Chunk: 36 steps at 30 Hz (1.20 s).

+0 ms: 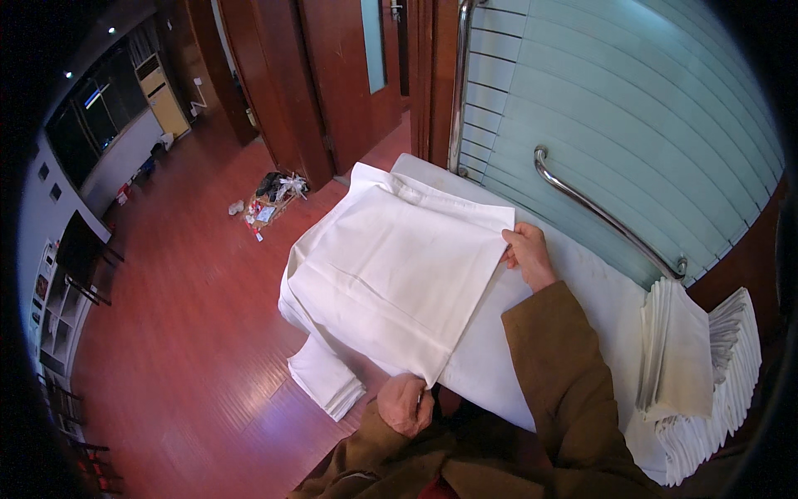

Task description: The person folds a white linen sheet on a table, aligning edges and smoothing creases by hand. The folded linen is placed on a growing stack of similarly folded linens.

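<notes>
A white cloth (391, 270) is held by two hands, its near-right edge stretched almost straight between the two grips and its broad face spread to the left of the right fingers and beyond the left ones. By the right hand (529, 251), the cloth's far-right corner is pinched, thumb and fingertips brought narrowly together on the fabric; the wrist is bent a little, and the forearm, covered by a brown sleeve (565, 366), is reached forward over the white table (586, 270). By the left hand (405, 407), drawn in close to the body, the near corner is gripped; the fingers are curled into a loose fist with the knuckles turned upward, though how the fingertips meet beneath cannot be told. Just left of the left fingers, a folded flap of white fabric (324, 378) is hung past the table's side; whether it is joined to the held cloth is unclear. Well to the right of the right fingers, folded white cloths (677, 349) are stacked in pleated layers. Beyond the right fingertips, a metal handle (611, 214) is fixed to a pale green panel (640, 116).
</notes>
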Each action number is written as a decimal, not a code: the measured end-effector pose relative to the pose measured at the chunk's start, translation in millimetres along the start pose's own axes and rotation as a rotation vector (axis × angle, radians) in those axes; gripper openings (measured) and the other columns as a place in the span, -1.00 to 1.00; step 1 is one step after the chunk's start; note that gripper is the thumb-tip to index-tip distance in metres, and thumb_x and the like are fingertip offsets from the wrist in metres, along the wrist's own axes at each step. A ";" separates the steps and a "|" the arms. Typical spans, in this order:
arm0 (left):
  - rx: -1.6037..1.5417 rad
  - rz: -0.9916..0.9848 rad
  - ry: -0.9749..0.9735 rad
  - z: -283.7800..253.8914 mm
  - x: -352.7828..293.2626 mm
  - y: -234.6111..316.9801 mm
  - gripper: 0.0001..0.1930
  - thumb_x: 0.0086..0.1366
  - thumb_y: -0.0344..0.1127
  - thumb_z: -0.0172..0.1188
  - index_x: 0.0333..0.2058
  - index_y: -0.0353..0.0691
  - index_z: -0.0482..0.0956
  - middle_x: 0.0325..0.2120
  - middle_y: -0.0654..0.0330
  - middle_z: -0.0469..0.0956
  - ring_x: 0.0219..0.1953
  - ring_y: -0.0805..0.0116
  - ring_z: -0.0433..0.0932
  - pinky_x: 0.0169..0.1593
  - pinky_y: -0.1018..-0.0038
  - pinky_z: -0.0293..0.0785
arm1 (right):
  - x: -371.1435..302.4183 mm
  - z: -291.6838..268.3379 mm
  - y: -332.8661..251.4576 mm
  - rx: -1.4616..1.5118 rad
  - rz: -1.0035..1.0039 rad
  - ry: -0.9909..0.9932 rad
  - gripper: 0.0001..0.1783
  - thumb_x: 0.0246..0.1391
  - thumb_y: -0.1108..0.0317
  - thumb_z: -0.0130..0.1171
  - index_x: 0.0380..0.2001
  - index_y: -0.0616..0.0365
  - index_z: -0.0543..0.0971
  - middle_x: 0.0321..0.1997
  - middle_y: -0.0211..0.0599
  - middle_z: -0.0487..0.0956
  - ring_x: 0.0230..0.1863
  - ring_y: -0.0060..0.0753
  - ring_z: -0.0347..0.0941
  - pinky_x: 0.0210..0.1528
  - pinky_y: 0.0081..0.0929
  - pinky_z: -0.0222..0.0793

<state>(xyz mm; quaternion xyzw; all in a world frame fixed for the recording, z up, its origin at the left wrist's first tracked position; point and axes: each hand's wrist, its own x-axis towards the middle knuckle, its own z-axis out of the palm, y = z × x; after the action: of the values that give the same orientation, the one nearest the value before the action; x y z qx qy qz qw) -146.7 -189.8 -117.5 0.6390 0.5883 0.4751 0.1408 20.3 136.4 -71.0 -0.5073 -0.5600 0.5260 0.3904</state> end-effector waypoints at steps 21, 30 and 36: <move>-0.273 0.501 -0.581 90.1 10.2 74.9 -0.62 0.14 -0.41 0.21 -0.06 -0.43 0.45 -0.27 -0.01 0.48 -0.29 -0.03 0.58 -0.30 0.13 0.55 | -55.2 -152.4 18.1 -0.060 0.001 0.232 -0.79 0.22 0.34 0.12 -0.49 0.17 0.49 -0.59 -0.37 0.51 -0.65 -0.50 0.43 -0.67 -0.47 0.29; -0.313 0.254 -0.101 10.5 44.9 36.4 -0.79 0.16 -0.52 0.26 -0.21 -0.34 0.52 -0.30 -0.05 0.50 -0.32 -0.10 0.54 -0.26 0.18 0.52 | -48.3 -167.6 6.4 -0.989 -0.516 0.414 -0.84 0.11 0.31 0.26 -0.37 0.18 0.58 -0.53 -0.36 0.58 -0.53 -0.50 0.51 -0.49 -0.45 0.39; 0.150 0.018 0.455 -41.5 66.6 -12.3 -0.62 0.14 -0.50 0.29 -0.04 -0.40 0.50 -0.03 -0.14 0.49 -0.01 -0.07 0.51 0.08 0.24 0.43 | -40.4 -89.2 -42.2 -0.615 -0.246 -0.039 -0.79 0.08 0.27 0.30 -0.32 0.20 0.64 -0.43 -0.33 0.63 -0.40 -0.53 0.51 -0.39 -0.46 0.41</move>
<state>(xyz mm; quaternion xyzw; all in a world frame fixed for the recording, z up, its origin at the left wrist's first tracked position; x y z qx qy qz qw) -196.0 -143.2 -76.1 0.5295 0.6326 0.5631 -0.0475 107.5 117.0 -12.8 -0.5198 -0.7570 0.2907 0.2688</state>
